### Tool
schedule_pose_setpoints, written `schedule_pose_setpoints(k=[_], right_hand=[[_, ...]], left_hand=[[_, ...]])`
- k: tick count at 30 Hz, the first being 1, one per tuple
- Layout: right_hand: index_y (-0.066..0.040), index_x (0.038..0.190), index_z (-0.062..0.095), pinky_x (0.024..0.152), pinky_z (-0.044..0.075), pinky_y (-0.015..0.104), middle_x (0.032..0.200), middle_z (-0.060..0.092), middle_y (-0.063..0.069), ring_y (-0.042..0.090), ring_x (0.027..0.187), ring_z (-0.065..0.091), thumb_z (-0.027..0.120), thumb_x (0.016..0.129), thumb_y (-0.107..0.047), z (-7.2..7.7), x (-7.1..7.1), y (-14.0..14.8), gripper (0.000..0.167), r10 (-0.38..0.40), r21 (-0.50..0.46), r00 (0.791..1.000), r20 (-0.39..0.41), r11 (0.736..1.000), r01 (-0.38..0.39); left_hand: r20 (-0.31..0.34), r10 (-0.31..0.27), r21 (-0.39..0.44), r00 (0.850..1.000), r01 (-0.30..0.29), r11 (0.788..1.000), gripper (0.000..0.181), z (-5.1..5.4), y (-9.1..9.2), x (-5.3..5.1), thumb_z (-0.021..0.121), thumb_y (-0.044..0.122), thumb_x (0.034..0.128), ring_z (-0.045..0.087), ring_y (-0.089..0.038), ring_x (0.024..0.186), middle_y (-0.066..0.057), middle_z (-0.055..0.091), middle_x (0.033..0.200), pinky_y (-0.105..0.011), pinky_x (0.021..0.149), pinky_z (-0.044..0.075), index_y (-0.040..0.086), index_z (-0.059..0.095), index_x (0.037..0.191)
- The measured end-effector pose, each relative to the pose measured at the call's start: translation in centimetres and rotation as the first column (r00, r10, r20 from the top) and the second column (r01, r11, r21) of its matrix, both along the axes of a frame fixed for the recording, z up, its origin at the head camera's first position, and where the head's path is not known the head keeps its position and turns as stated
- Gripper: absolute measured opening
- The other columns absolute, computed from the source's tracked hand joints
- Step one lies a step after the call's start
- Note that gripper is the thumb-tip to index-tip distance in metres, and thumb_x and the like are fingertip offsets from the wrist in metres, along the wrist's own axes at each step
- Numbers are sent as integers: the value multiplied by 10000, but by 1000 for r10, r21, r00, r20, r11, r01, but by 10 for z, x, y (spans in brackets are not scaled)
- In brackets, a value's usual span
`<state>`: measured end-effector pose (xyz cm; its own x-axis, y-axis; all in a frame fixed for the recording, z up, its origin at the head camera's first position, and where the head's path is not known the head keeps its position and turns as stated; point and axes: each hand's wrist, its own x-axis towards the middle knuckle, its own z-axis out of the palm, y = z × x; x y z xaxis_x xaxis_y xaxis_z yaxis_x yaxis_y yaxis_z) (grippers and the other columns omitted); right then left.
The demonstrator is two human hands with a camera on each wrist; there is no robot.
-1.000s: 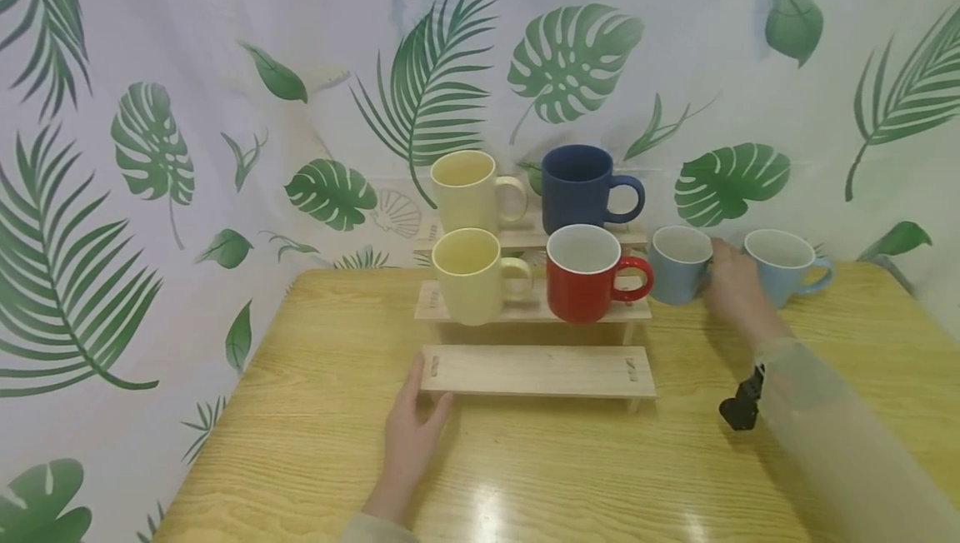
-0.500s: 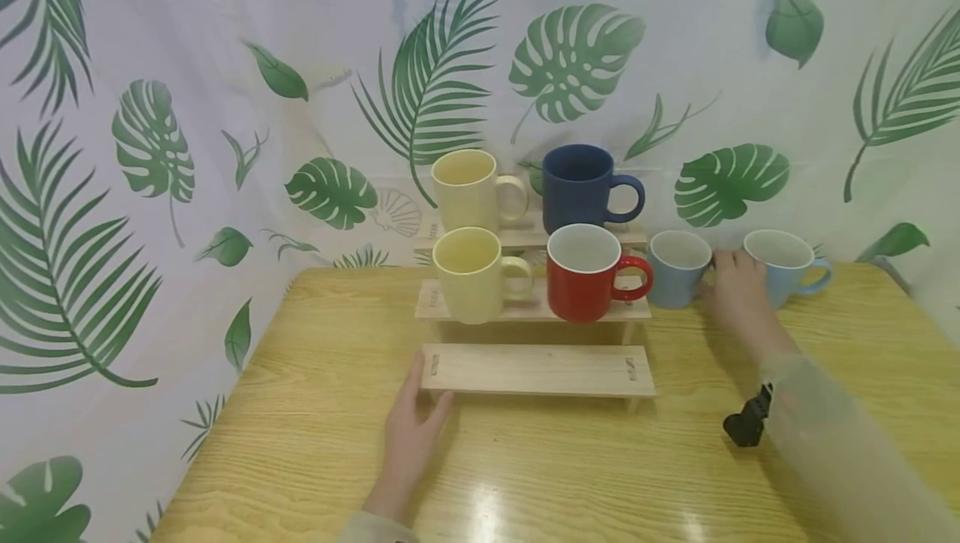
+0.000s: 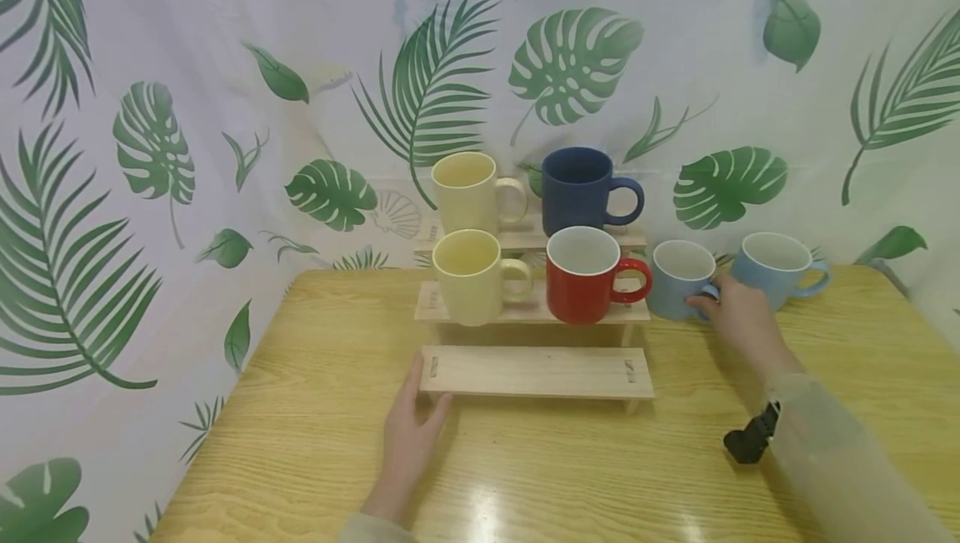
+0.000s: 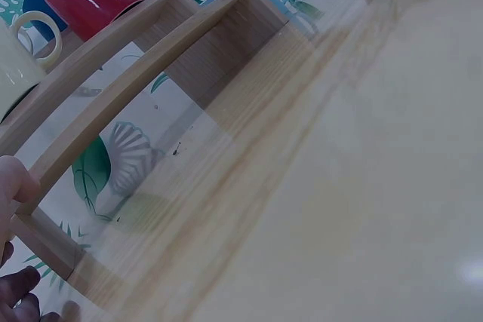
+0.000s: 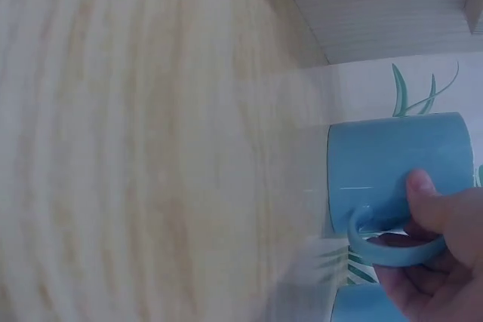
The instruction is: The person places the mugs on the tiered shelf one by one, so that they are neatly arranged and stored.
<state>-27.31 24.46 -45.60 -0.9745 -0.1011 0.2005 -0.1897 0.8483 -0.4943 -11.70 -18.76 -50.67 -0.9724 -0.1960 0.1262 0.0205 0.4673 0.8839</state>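
My right hand (image 3: pixel 742 318) holds a light blue mug (image 3: pixel 673 281) by its handle, to the right of a stepped wooden rack (image 3: pixel 536 370). In the right wrist view, fingers pass through the handle (image 5: pixel 396 254) and the thumb lies against the mug's side. My left hand (image 3: pixel 412 435) grips the left end of the rack's lowest step, with the thumb at its front edge. A cream mug (image 3: pixel 468 289) and a red mug (image 3: pixel 579 285) stand on the middle step. Another cream mug (image 3: pixel 463 181) and a dark blue mug (image 3: pixel 576 189) occupy the top step.
A second light blue mug (image 3: pixel 772 268) stands on the wooden table (image 3: pixel 315 443), right behind my right hand. A leaf-printed cloth (image 3: pixel 285 18) hangs behind the table and down its left side. Something black (image 3: pixel 750 439) is strapped to my right wrist.
The held light blue mug has shifted a little toward me, and its handle now shows in my right hand's fingers. The left hand and the mugs on the rack stay put.
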Motion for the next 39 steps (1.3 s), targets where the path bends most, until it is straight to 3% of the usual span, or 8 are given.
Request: schedule_pose_setpoints(k=[6,17,22,29,34,39], right_hand=[[36,990,559,650,451,575,880,628,263,465,810,587,633,922,-194,-1,2,0,252,6,0,999,-42,1000,-6],[10,899,573,570,437,526,759,613,182,380,682,566,664,896,-167,-4,8,0,198,-3,24,998,-65,1000,5],[7,803,574,516,404,451,652,555,91,292,591,499,694,868,-135,-4,20,2,197,28,27,993,-112,999,-25],[6,855,590,551,419,436,702,570,90,274,642,513,698,862,-124,-1,41,1,169,54,14,994,-93,999,-53],[-35,822,585,534,396,385,686,555,48,240,632,496,722,838,-119,-2,54,6,161,79,25,990,-116,997,-76],[-54,781,582,535,353,336,683,531,16,197,630,449,740,827,-142,-2,69,11,187,85,1,993,-80,996,-85]], left_hand=[[-5,-5,5,1000,5,1000,727,0,0,0,620,329,925,239,-242,1408,29,244,1546,-452,1149,196,195,235,1526],[-10,-6,-2,1000,6,1000,727,1,0,-1,618,331,927,243,-238,1406,17,246,1545,-433,1149,201,191,231,1526],[-15,-4,-2,1000,4,1000,720,2,1,-1,621,319,927,254,-249,1402,3,258,1541,-437,1148,205,190,240,1524],[-15,-1,-7,1000,1,1000,718,1,0,-1,626,309,925,258,-239,1400,16,260,1539,-427,1149,207,194,246,1522],[-22,-10,-3,1000,9,1000,719,-1,0,-1,624,313,926,252,-237,1402,18,253,1541,-430,1148,206,191,242,1523],[-25,-6,-3,1000,6,1000,716,-2,-1,-2,626,301,926,256,-234,1400,18,259,1539,-426,1148,205,190,245,1522]])
